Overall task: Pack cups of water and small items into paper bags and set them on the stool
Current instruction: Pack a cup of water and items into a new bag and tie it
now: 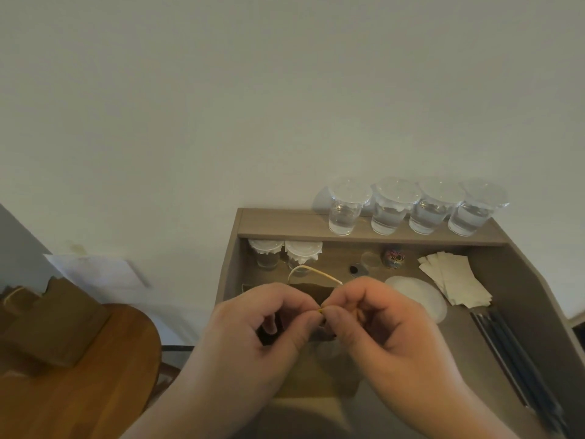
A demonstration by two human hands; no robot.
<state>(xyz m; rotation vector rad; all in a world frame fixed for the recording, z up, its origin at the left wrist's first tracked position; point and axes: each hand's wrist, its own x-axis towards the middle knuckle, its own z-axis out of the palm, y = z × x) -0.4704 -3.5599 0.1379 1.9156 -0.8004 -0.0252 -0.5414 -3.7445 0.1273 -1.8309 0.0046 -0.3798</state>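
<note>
- Brown paper bag (pixel 311 291) on the desk (pixel 468 343), directly under both hands and mostly hidden by them; pale handle loop (pixel 311 270) arching up just beyond the fingertips.
- Upright or flat, and which way the long axis runs: cannot tell.
- Small yellow item (pixel 320 310) caught where the two hands meet, right above the bag; too small to name.
- Left hand (pixel 269 324): fingers curled in, thumb and forefinger pinching the yellow item from its own side.
- Right hand (pixel 376 318): the same curl, thumb and forefinger pinching the item's other end, knuckles nearly touching the left's.
- Key relation, as a judgement: bag straight below the pinch, neither hand nearer than the other, so only a short drop or a fastening at the bag's top is left.
- Further back: two covered cups (pixel 266 253) just beyond the bag; four lidded cups of water (pixel 345 213) in a row on the raised shelf (pixel 285 224).
- To the right: jar of coloured clips (pixel 394 258), white discs (pixel 418 296), napkins (pixel 452 277), dark straws (pixel 512 350).
- Far left: wooden stool (pixel 95 391) with packed bags (pixel 53 321) on it, on the left hand's side, well apart from the desk bag.
</note>
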